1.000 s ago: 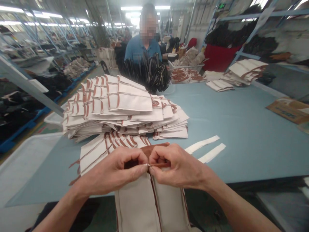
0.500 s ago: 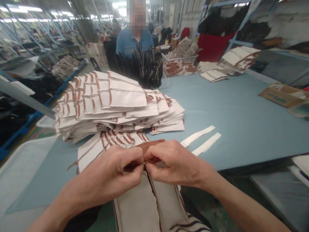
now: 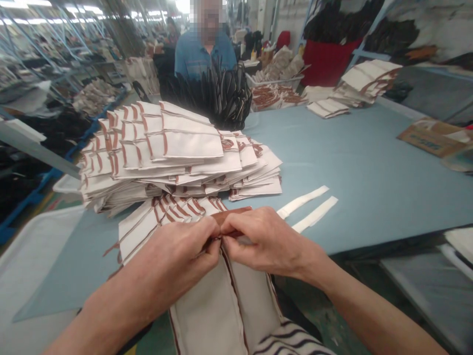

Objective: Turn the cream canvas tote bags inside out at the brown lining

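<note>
A cream fabric panel [image 3: 207, 305] with brown edging and a dark seam down its middle hangs from the front edge of the table. My left hand [image 3: 195, 241] pinches its upper edge at the seam. Right beside it, fingertips nearly meeting, my right hand [image 3: 254, 239] pinches the same edge. A brown strip [image 3: 232, 214] of the panel shows just behind my fingers. What lies exactly between the fingertips is hidden. Past my hands, more cream panels [image 3: 140, 227] with brown edging lie fanned on the table.
A tall pile of cream panels [image 3: 192, 143] stands on the blue table [image 3: 354, 162]. Two white strips [image 3: 314, 214] lie right of my hands. A cardboard box [image 3: 432, 138] sits at the right edge. Across the table, a person in a blue shirt [image 3: 205, 54] is behind black pieces [image 3: 221, 96].
Both hands keep their pinch at the seam. My left fingers have drawn in closer together, and the left wrist has turned slightly. The view has shifted a little.
</note>
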`<state>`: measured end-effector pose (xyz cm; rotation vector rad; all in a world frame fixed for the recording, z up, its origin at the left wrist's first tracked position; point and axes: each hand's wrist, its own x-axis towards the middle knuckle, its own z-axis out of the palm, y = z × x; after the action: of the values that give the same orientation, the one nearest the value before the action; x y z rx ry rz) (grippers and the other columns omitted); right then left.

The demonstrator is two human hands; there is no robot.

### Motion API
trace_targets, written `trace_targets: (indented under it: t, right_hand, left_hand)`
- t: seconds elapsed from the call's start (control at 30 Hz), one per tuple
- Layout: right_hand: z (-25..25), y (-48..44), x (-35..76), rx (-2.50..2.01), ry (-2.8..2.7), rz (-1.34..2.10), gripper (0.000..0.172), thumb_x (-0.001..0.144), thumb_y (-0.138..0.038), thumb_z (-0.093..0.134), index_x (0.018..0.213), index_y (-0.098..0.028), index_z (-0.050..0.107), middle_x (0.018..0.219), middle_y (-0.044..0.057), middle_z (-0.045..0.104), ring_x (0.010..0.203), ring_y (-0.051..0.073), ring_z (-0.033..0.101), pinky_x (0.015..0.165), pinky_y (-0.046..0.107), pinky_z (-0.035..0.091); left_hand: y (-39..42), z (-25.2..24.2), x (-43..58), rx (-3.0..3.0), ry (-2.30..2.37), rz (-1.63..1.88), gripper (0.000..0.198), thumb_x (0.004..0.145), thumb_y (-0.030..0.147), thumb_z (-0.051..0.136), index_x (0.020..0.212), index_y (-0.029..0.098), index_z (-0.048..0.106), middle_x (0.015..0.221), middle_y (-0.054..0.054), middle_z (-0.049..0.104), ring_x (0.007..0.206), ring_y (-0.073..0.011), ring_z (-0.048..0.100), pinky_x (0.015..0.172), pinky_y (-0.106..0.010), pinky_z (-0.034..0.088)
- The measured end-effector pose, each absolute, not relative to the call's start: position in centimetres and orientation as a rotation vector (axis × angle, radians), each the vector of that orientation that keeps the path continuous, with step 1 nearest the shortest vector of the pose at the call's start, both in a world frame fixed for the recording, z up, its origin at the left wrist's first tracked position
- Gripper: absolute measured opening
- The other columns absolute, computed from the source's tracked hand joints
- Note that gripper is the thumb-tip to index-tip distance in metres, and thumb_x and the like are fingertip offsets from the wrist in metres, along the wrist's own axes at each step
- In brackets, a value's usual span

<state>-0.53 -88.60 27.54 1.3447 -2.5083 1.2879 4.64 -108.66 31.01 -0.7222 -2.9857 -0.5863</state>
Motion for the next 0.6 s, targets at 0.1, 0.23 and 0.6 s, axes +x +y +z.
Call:
trace_targets:
  t: [0.1, 0.23, 0.6]
  right_hand:
    - [27.6, -88.6, -0.4, 1.301, -2.546, 1.372, 0.01, 0.077, -0.01, 0.063, 0.08, -0.019, 0.066, 0.079, 0.002, 0.076, 0.071, 0.016, 0.066, 0.066, 0.026, 0.04]
    - [27.8, -88.8, -0.4, 1.267, -2.639, 1.274, 0.008, 0.076, -0.013, 0.062, 0.073, -0.02, 0.063, 0.074, 0.001, 0.074, 0.07, 0.017, 0.064, 0.064, 0.028, 0.035]
    - [28.4, -89.3, -0.6, 1.305, -2.643, 1.332, 0.01, 0.072, -0.01, 0.061, 0.068, -0.019, 0.06, 0.064, -0.003, 0.061, 0.061, 0.013, 0.047, 0.058, 0.027, 0.027]
  left_hand:
    - [-108.6, 31.0, 4.6, -0.792, -2.969, -0.612, 0.02, 0.088, 0.012, 0.043, 0.076, 0.019, 0.059, 0.061, 0.004, 0.054, 0.048, -0.0105, 0.049, 0.05, -0.024, 0.031]
    - [-108.9, 30.8, 4.3, -0.901, -2.862, -0.607, 0.021, 0.089, 0.008, 0.044, 0.078, 0.019, 0.059, 0.061, 0.005, 0.054, 0.049, -0.0092, 0.049, 0.05, -0.022, 0.031]
    - [-111.3, 28.8, 4.6, -1.147, -2.641, -0.446, 0.015, 0.103, 0.012, 0.046, 0.105, 0.022, 0.058, 0.078, 0.001, 0.068, 0.063, -0.0132, 0.063, 0.059, -0.024, 0.043]
